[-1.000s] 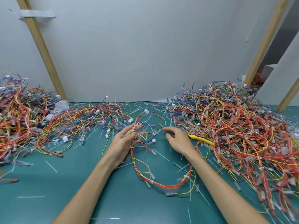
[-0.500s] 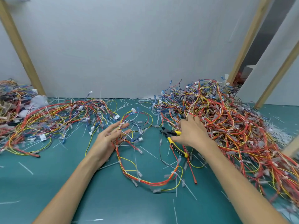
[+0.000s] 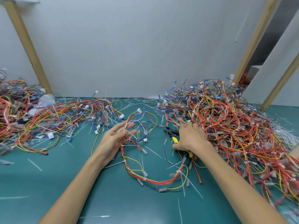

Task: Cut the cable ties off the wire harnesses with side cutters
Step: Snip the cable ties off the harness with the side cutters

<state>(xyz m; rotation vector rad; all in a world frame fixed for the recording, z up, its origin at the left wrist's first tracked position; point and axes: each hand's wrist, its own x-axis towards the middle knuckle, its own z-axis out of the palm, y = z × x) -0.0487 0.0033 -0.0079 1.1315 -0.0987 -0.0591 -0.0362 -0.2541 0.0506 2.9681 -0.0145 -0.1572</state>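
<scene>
A red, yellow and blue wire harness [image 3: 161, 181] lies in a loop on the green mat [image 3: 64, 183], with white cable ties [image 3: 178, 172] around it. My left hand [image 3: 115, 139] rests on the loop's upper end, fingers straight and wires running between them. The side cutters [image 3: 171, 134], black jaws and yellow handles, lie on the mat under my right hand [image 3: 191, 138]. That hand's fingers stretch into the edge of the big harness pile [image 3: 234, 126] on the right; their tips are partly hidden by wires.
A second spread of harnesses [image 3: 64, 113] lies at the left, with another heap [image 3: 9, 110] and a white bundle [image 3: 43, 102] beyond it. Cut tie scraps litter the mat. Slanted wooden posts [image 3: 29, 46] [image 3: 252, 41] lean against the white wall behind.
A second ago my right hand gripped the cutters near the loop. It has since moved right to the big pile, and the cutters now lie under it. My left hand stays on the loop.
</scene>
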